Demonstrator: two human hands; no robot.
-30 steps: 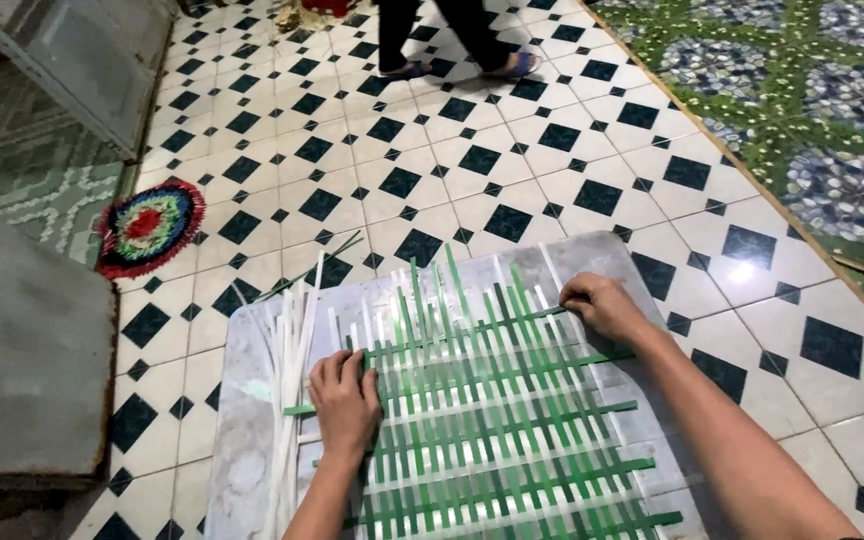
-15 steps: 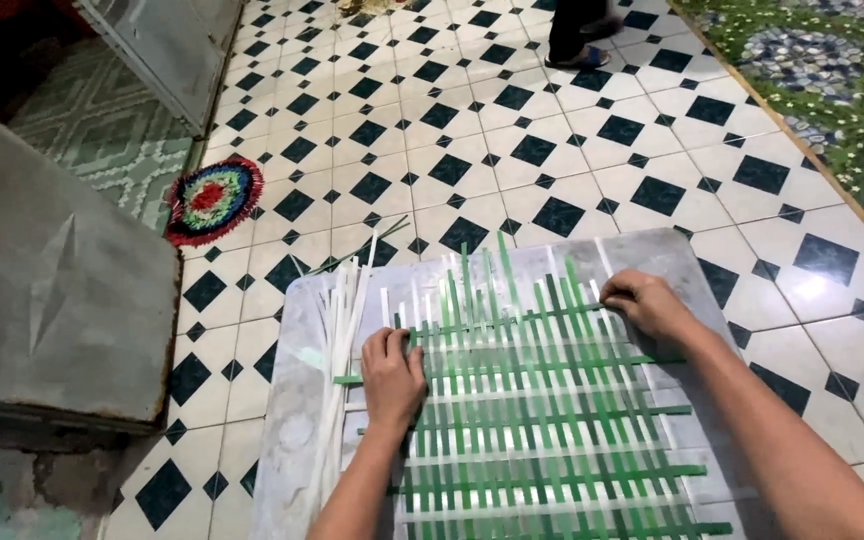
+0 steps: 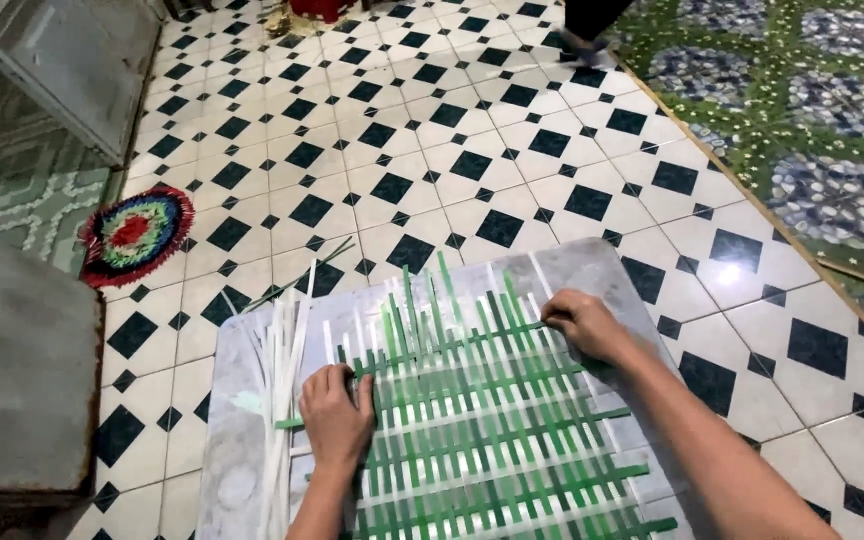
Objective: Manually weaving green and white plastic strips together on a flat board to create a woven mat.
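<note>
Left hand: my left hand (image 3: 337, 415) lies flat, palm down, on the left edge of the woven mat (image 3: 482, 420), fingers together and pressing on the strips; it grips nothing that I can see.
Right hand: my right hand (image 3: 580, 325) sits at the far right edge of the weave, fingers curled onto a green strip (image 3: 452, 347) that runs across toward the left hand; I cannot tell whether it is pinched or only pressed.
Mat: green and white strips interlaced, spread between both hands and reaching back toward me.
Loose strips: a bundle of white strips (image 3: 287, 360) lies just left of the left hand.
Board: a pale grey board (image 3: 237, 420) under the mat, resting on the tiled floor (image 3: 432, 140).
Beyond: a round multicoloured rug (image 3: 137, 235) well left of the left hand.
</note>
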